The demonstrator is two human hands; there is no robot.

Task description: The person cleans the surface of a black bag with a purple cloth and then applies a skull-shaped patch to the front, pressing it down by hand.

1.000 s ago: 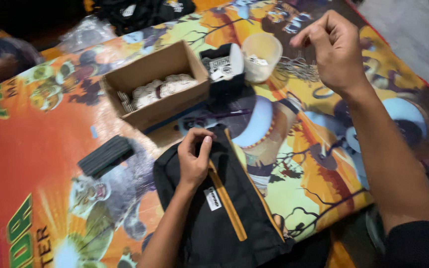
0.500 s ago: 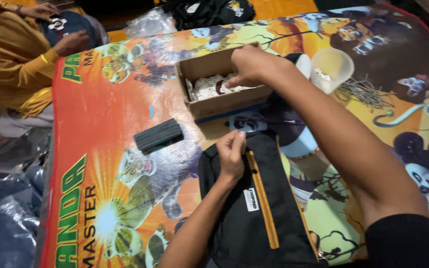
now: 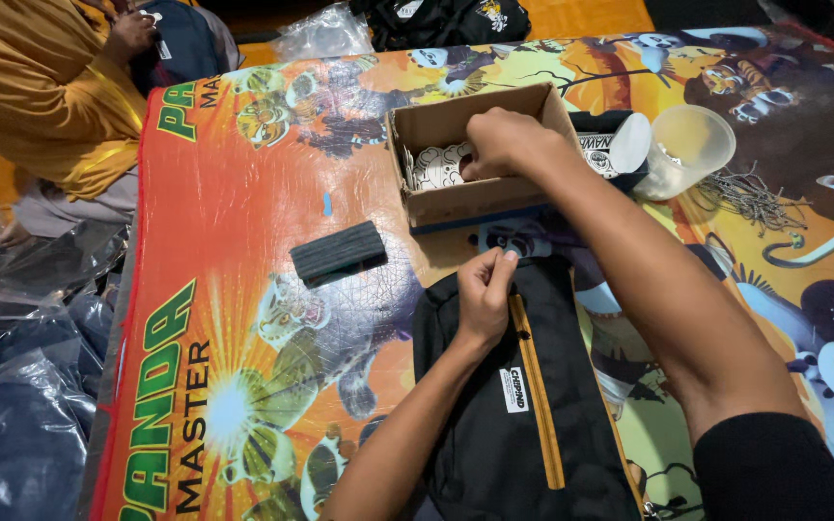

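Note:
A black bag (image 3: 523, 425) with an orange zip strip lies on the colourful cartoon mat (image 3: 243, 222) in front of me. My left hand (image 3: 485, 289) pinches the top end of the bag by the zip, fingers closed on it. My right hand (image 3: 499, 143) reaches into an open cardboard box (image 3: 456, 198) that holds several small white printed pieces (image 3: 436, 166); its fingers are curled among them and what they hold is hidden.
A dark ridged block (image 3: 338, 253) lies left of the bag. A clear plastic cup (image 3: 689, 147) and a heap of thin metal bits (image 3: 750, 198) sit right of the box. Another person in yellow (image 3: 41, 96) sits at far left, beside bagged dark items (image 3: 12, 386).
My right hand has swung from the cup at the right over to the box and gone into it. My left hand stays on the bag's top. The view has shifted left.

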